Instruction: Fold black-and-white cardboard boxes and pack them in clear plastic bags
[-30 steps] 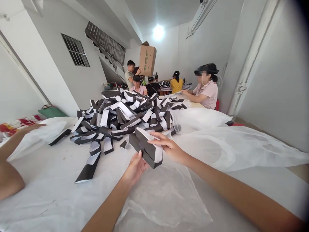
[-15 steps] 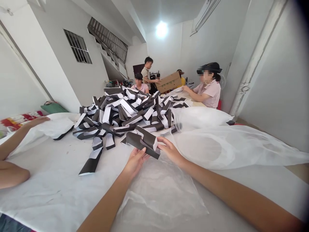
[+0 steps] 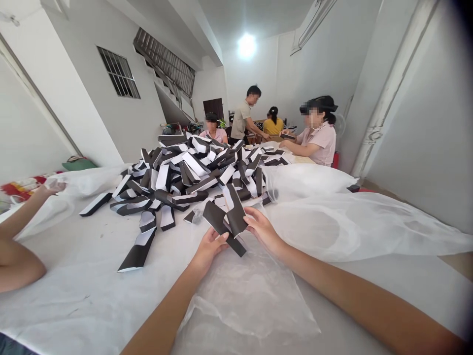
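Note:
My left hand (image 3: 210, 246) is closed on a folded black paper sleeve (image 3: 214, 216), which slants down to the right in front of me. A second black sleeve with a white inside (image 3: 236, 219) is in my right hand (image 3: 261, 228), pinched near its right edge. It stands steeply and crosses the first one, and the two seem to touch. Beneath both hands a sheer white bag (image 3: 254, 301) lies flat on the table. Just beyond is a big heap of similar black-and-white sleeves (image 3: 192, 170).
Another person's arm (image 3: 22, 217) reaches in from the left, its hand on white sheer cloth. More sheer bags (image 3: 369, 222) spread to the right. Loose sleeves (image 3: 138, 251) lie before the heap. Several people are further back, one bending over a cardboard box (image 3: 275, 138).
The sleeve in my right hand has turned from lying slanted to nearly upright. At left, the other person's hand has drawn back with the cloth, uncovering a sleeve. The standing person has lowered the box.

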The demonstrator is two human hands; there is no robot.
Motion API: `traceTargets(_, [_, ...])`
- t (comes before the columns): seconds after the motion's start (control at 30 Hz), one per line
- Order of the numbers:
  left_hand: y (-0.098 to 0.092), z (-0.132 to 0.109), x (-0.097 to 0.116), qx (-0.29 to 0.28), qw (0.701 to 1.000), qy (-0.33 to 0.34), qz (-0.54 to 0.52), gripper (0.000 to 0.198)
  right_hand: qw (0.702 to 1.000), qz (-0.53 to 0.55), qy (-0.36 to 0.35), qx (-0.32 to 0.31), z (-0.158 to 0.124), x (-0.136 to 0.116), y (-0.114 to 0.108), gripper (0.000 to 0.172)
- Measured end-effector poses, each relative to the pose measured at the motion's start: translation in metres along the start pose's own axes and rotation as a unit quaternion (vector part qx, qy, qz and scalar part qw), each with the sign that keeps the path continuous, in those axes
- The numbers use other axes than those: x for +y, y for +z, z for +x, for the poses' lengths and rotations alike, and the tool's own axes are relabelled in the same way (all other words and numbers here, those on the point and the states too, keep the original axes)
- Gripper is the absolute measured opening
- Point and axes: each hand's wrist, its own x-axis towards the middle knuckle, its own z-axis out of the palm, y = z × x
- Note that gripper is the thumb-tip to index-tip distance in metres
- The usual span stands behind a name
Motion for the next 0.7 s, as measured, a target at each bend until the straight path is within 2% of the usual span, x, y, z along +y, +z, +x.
traceTargets(0.1, [0.002,-0.002,0.002,-0.008,1.000,0.001,-0.011,0.044,0.995,-0.075,-0.066,0.018,-0.002,-0.005,0.000,0.033])
traceTargets(0.27, [0.001,-0.001,0.001,-0.013,0.999,0.005,-0.032,0.044,0.968,-0.198,-0.141,-0.055,-0.013,-0.002,0.005,0.029])
traceTargets(0.57, [-0.003,0.000,0.005,0.017,0.998,0.033,-0.058,0.039,0.943,-0.262,-0.177,-0.102,-0.016,-0.007,0.004,0.033])
traceTargets(0.7, [-0.001,0.000,0.005,0.022,0.997,0.031,-0.065,0.039,0.941,-0.272,-0.167,-0.113,-0.018,-0.008,0.002,0.036])
